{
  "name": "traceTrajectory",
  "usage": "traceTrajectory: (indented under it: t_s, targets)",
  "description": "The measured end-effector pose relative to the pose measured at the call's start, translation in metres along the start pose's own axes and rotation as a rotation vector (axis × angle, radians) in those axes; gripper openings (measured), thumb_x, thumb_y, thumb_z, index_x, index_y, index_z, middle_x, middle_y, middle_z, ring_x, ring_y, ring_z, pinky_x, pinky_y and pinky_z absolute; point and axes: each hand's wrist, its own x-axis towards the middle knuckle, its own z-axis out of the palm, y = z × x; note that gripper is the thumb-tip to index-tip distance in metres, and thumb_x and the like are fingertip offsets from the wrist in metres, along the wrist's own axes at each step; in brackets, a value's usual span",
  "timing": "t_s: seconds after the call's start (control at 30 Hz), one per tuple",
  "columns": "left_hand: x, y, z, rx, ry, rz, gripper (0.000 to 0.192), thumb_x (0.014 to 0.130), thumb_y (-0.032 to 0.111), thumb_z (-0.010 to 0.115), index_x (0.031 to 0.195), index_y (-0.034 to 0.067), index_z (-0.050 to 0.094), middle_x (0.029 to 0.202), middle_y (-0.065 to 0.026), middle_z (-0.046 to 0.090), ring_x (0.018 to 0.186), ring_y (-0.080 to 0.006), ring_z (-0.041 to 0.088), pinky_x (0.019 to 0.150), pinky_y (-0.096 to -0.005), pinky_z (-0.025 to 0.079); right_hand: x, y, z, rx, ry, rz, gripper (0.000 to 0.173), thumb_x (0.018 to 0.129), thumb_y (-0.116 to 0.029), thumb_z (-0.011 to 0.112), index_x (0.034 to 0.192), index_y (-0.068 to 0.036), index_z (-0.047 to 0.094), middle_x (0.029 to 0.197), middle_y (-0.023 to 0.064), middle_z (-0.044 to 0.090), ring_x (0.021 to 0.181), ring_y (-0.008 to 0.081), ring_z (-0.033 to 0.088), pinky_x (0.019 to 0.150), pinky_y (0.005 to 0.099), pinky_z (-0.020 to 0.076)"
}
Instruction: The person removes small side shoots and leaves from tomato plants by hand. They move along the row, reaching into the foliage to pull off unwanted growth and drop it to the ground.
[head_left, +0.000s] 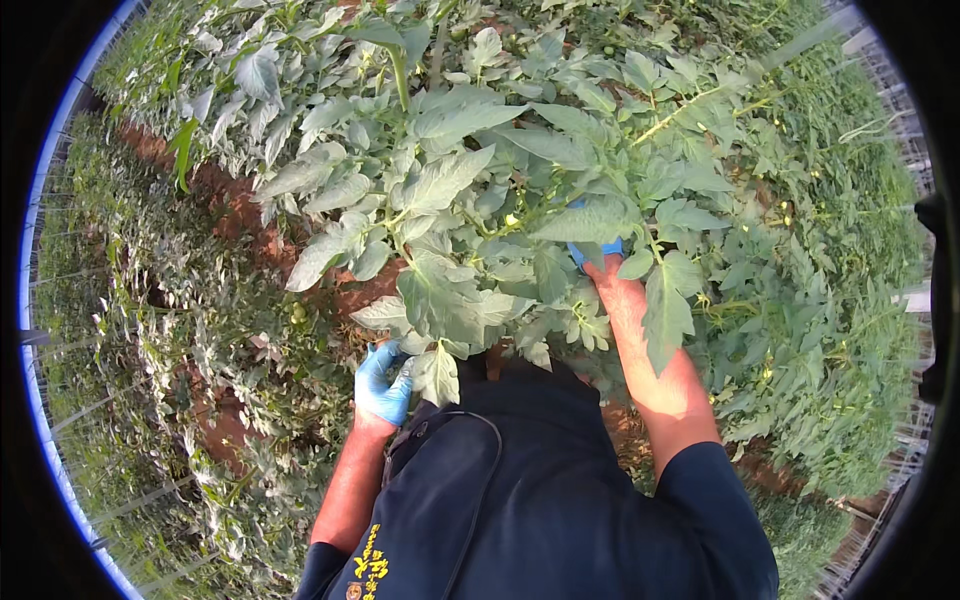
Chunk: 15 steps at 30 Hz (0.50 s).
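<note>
A leafy tomato plant (442, 180) spreads before me, its broad green leaves reaching over both forearms' inner side. My left hand (382, 382), in a light blue glove, is at the plant's lower left, fingers curled up beside a hanging leaf (436, 375); whether it grips anything cannot be made out. My right hand (596, 251), in a blue glove, reaches in among the foliage on the right. Leaves cover its fingers, so what it touches is hidden. A yellow flower (511, 220) shows between the two hands, higher up.
More tomato plants (795, 352) stand close on the right, and another row (150, 337) lies on the left. Reddish soil (236, 202) shows between them. Small green fruits (298, 311) hang left of the near plant. Thin pale strings (97, 405) run at the left edge.
</note>
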Motion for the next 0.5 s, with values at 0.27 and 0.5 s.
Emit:
traceTrajectory:
  t_s: [0.27,0.5]
  targets:
    - [0.017,0.102,-0.028,-0.085,-0.081,0.354,0.016,0.099,0.009,0.07,0.112,0.0,0.066,0.096,-0.0071,0.072,0.079,-0.0127,0.065,0.078,-0.0284,0.052,0.003,-0.005,0.046,-0.093,0.064,0.049,0.035,0.096,-0.038,0.071,0.119,-0.011,0.072,0.103,0.0204,0.075,0.094,0.038,0.074,0.082,0.0479,0.0597]
    - [0.096,0.191,0.065,0.148,-0.195,0.164,0.038,0.105,0.013,0.064,0.141,-0.001,0.06,0.131,-0.0114,0.069,0.123,-0.0231,0.064,0.109,-0.0363,0.049,-0.008,-0.014,0.039,0.004,0.375,-0.059,0.032,0.09,-0.05,0.075,0.099,-0.02,0.074,0.08,0.0095,0.073,0.072,0.0342,0.073,0.064,0.0497,0.0591]
